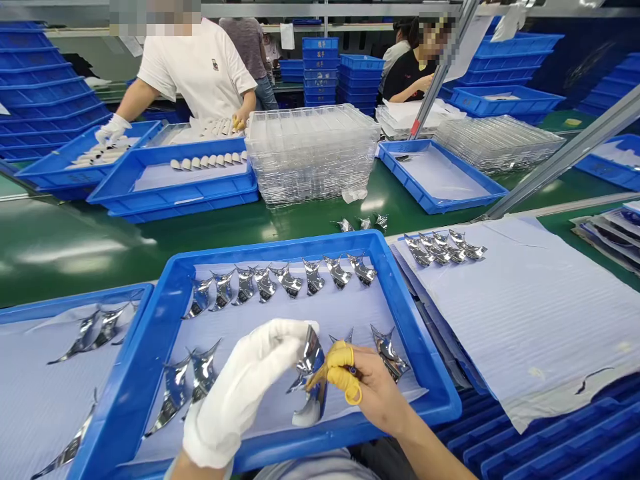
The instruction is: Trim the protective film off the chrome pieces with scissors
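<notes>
White-gloved left hand (240, 393) holds chrome piece (311, 360); right hand (375, 390) touching it.

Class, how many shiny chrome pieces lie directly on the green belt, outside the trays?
3: one chrome piece, a second and a third, side by side on the green belt, beyond the near blue tray. None looks hidden.

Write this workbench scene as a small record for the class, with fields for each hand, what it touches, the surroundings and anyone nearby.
Left hand: white glove, gripping curved chrome piece
Right hand: bare, yellow finger cots, gripping the same piece
Beneath hands: blue tray, lined with a pale sheet
In tray: two rows of chrome pieces
Beyond: stacked clear trays
Nearby: co-worker in white T-shirt, wearing white gloves
</notes>
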The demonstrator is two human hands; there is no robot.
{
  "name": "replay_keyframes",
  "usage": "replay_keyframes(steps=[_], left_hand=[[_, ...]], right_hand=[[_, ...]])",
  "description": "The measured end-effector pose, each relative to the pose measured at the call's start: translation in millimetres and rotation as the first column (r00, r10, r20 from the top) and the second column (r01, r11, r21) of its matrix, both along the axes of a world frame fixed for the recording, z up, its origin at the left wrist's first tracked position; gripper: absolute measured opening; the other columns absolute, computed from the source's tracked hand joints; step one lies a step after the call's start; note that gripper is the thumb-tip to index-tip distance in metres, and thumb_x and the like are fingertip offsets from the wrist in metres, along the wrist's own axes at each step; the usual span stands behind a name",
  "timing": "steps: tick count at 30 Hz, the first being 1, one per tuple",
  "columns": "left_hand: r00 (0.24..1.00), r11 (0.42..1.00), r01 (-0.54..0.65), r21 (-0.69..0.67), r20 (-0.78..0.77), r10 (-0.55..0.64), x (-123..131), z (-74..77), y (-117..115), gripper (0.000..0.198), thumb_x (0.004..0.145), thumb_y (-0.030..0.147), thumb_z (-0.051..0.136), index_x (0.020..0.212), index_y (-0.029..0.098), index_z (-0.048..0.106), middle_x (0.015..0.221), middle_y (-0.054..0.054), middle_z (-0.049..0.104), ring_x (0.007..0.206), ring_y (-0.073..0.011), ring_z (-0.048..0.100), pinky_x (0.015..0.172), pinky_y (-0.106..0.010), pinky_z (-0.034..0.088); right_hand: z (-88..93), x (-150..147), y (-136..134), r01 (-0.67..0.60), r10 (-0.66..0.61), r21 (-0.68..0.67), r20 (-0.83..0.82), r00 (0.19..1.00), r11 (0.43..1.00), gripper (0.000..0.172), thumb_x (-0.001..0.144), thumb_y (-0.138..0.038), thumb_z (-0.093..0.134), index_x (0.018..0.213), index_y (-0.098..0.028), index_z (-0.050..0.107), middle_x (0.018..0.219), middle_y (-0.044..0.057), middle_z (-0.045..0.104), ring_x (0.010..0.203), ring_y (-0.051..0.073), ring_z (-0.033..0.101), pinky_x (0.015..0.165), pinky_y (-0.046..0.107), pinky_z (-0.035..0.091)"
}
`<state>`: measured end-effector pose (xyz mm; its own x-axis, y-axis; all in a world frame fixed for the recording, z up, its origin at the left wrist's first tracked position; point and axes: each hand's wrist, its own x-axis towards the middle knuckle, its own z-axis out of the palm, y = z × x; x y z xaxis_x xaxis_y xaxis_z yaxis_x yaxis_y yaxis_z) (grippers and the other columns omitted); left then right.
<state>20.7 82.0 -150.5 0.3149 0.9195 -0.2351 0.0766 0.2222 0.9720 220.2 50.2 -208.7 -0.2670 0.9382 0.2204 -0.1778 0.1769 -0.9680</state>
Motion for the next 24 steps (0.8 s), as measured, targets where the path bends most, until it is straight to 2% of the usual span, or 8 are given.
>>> replay_keyframes(steps=[2,5,8,11,15,18,21,24], left_hand=[[0.987,0.972,0.157,-0.174,0.058,-0.149,-2,5.5,5,0.03,0.079,0.042,0.078,0.097,0.018,0.074,0.076,-0.004,0.072,0.062,-0.0145,0.06,0.059,-0.026,0.05],[0.98,0.944,0.199,-0.264,0.073,-0.186,-1,3.9,5,0.026,0.077,0.038,0.081,0.091,0.017,0.073,0.065,0.0,0.068,0.05,-0.0086,0.051,0.049,-0.021,0.04],[0.983,0.966,0.161,-0.204,0.119,-0.138,3,-3.8,-1,0.03,0.087,0.046,0.07,0.09,0.016,0.075,0.052,0.0,0.064,0.043,-0.0095,0.051,0.048,-0.022,0.042],[0.976,0.979,0.131,-0.157,0.192,-0.1,9,-8.6,-5,0.041,0.092,0.053,0.06,0.097,0.016,0.076,0.048,-0.001,0.063,0.041,-0.015,0.056,0.049,-0.028,0.049],[0.996,1.0,0.028,0.001,0.09,-0.028,16,-7.2,-5,0.041,0.095,0.051,0.055,0.099,0.018,0.079,0.053,-0.003,0.067,0.052,-0.0214,0.066,0.065,-0.037,0.059],[1.0,0.99,0.001,0.141,0.017,-0.004,19,-5.3,-3,0.038,0.099,0.044,0.05,0.093,0.022,0.08,0.053,-0.002,0.067,0.06,-0.0223,0.07,0.082,-0.04,0.061],[1.0,0.977,-0.019,0.211,0.013,0.017,19,-3.8,-1,0.043,0.102,0.042,0.043,0.086,0.024,0.079,0.051,-0.002,0.066,0.054,-0.021,0.068,0.082,-0.039,0.062],[0.998,0.972,-0.055,0.229,0.011,0.055,20,-1.5,0,0.047,0.101,0.045,0.043,0.075,0.026,0.076,0.048,-0.004,0.064,0.056,-0.0218,0.068,0.077,-0.037,0.063]], right_hand=[[2.6,2,0,-0.038,0.038,0.001,0.041,0.998,0.999,0.024,0.101,-0.03,0.06,0.079,-0.02,0.063,0.072,-0.001,0.054,0.067,0.014,0.047,0.063,0.026,0.037],[5.5,5,1,-0.073,0.072,0.016,0.081,0.994,0.997,0.027,0.102,-0.032,0.059,0.077,-0.02,0.06,0.074,-0.001,0.055,0.07,0.014,0.047,0.065,0.026,0.037],[5.3,7,1,-0.101,0.101,-0.012,0.035,0.994,0.995,0.033,0.101,-0.039,0.059,0.075,-0.02,0.059,0.073,-0.001,0.054,0.069,0.014,0.046,0.065,0.026,0.037],[3.9,7,2,-0.121,0.118,-0.087,-0.045,0.992,0.989,0.038,0.098,-0.05,0.062,0.075,-0.019,0.061,0.071,0.0,0.055,0.066,0.014,0.048,0.062,0.026,0.039],[4.0,4,1,-0.158,0.128,-0.186,-0.163,0.978,0.97,0.039,0.094,-0.054,0.065,0.075,-0.02,0.06,0.067,-0.001,0.053,0.06,0.014,0.048,0.059,0.027,0.042],[3.1,1,0,-0.18,0.13,-0.214,-0.228,0.965,0.96,0.038,0.094,-0.051,0.067,0.074,-0.02,0.058,0.067,-0.002,0.051,0.055,0.012,0.043,0.057,0.026,0.044],[-0.5,1,-1,-0.161,0.113,-0.232,-0.21,0.971,0.959,0.039,0.092,-0.053,0.068,0.073,-0.02,0.058,0.067,-0.002,0.05,0.052,0.01,0.036,0.053,0.025,0.04],[-3.3,1,-1,-0.133,0.092,-0.22,-0.186,0.978,0.966,0.039,0.092,-0.052,0.069,0.073,-0.02,0.059,0.068,-0.002,0.05,0.053,0.01,0.036,0.051,0.024,0.037]])
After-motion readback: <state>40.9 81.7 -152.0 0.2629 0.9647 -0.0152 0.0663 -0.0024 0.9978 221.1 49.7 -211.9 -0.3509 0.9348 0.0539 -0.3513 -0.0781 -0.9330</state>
